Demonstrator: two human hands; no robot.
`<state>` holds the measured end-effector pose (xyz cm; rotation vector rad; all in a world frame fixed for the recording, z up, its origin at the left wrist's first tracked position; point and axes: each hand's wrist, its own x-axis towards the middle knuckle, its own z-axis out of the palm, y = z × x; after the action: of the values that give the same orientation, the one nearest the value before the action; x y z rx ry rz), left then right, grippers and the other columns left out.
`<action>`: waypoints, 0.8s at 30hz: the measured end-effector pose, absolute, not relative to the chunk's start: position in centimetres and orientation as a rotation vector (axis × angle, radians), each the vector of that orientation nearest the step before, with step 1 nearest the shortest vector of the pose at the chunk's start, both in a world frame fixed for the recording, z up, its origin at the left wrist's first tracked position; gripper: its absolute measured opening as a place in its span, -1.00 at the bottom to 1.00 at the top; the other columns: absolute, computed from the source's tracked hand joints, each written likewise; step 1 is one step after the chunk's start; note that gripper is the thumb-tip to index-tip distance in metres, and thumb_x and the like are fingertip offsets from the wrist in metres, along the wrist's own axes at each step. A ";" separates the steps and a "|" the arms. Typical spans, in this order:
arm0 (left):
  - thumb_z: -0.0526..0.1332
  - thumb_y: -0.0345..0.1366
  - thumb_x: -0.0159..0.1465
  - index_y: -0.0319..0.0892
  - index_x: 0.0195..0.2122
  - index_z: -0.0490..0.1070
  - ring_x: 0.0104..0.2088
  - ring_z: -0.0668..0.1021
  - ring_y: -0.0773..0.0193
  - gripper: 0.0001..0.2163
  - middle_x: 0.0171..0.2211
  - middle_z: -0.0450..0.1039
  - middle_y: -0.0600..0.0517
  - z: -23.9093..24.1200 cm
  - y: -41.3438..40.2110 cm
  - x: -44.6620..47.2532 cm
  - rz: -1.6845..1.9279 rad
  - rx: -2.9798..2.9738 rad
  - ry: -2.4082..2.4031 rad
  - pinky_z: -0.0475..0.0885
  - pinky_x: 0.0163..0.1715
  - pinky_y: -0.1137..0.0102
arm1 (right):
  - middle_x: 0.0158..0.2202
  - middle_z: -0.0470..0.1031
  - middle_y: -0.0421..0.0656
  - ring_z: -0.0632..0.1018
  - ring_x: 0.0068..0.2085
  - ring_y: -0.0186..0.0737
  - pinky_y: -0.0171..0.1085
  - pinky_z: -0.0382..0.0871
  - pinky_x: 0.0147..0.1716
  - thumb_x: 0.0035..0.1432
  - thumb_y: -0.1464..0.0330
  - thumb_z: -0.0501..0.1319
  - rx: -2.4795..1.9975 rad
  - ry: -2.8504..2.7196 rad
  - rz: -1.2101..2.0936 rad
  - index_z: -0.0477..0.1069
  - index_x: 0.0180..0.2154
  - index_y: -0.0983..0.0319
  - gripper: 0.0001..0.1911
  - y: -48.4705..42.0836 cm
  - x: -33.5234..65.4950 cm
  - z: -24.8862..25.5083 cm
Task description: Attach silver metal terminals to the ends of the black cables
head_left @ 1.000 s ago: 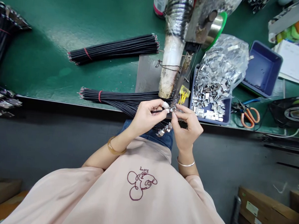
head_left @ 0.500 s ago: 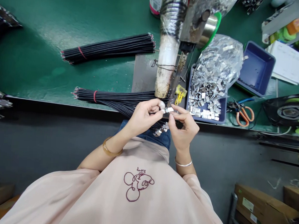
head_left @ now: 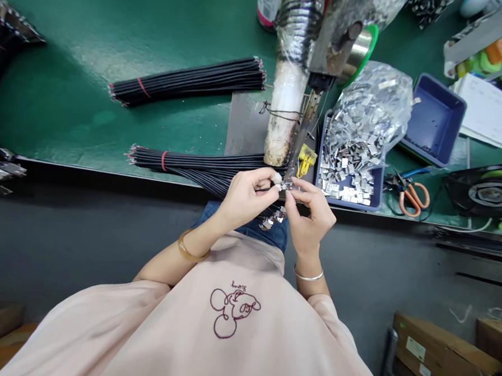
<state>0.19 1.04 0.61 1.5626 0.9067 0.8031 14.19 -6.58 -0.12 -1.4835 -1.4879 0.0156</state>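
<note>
My left hand (head_left: 246, 198) is closed in a pinch on the end of a thin black cable, at the table's front edge. My right hand (head_left: 309, 213) pinches a small metal shell (head_left: 286, 186) against that cable end, fingertips of both hands touching. They work just below the tip of a soldering iron (head_left: 303, 133) held on a wrapped stand (head_left: 285, 108). A bundle of black cables (head_left: 202, 164) with a red band lies under my left hand. Finished cable ends with metal shells (head_left: 274, 218) hang over my lap.
A second cable bundle (head_left: 189, 81) lies farther back on the green mat. A blue tray (head_left: 350, 182) and a clear bag of metal shells (head_left: 366, 115) sit right of my hands. A blue bin (head_left: 437, 119), orange scissors (head_left: 410, 192) and cardboard boxes (head_left: 444, 349) are at the right.
Both hands stay pinched together at the iron's tip; the fingers have shifted slightly around the metal shell. The view has wobbled a little.
</note>
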 end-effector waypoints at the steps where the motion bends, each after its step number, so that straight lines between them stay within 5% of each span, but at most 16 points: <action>1: 0.21 -0.35 0.22 -0.22 -0.41 0.38 -0.57 0.09 0.46 -0.92 -0.62 0.01 0.21 0.6 1.0 0.2 0.807 1.562 0.908 0.03 -0.54 0.47 | -0.12 0.66 -0.16 0.68 -0.09 -0.20 -0.19 0.62 -0.16 0.25 0.46 0.28 -1.485 -1.493 0.007 0.49 -0.26 0.16 -0.92 -6.5 14.2 -0.1; 9: 0.23 -0.32 0.19 -0.23 -0.39 0.43 -0.58 0.10 0.46 -0.92 -0.62 0.04 0.20 1.0 1.2 0.3 0.819 1.462 0.863 0.01 -0.56 0.47 | -0.13 0.66 -0.18 0.68 -0.05 -0.18 -0.16 0.62 -0.10 0.21 0.51 0.30 -1.467 -1.495 -0.013 0.48 -0.27 0.15 -0.86 -6.5 13.9 0.3; 24: 0.21 -0.40 0.20 -0.23 -0.41 0.44 -0.59 0.09 0.48 -0.94 -0.64 0.03 0.22 0.9 0.8 -0.3 0.791 1.645 0.874 0.02 -0.56 0.50 | -0.12 0.66 -0.14 0.69 -0.23 -0.27 -0.31 0.59 -0.31 0.30 0.40 0.23 -1.519 -1.404 0.091 0.38 -0.25 0.16 -0.96 -7.0 14.1 0.2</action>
<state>-0.28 0.77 0.88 1.6448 0.8740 0.7911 14.11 -7.02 0.16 -1.5191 -1.4035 0.0909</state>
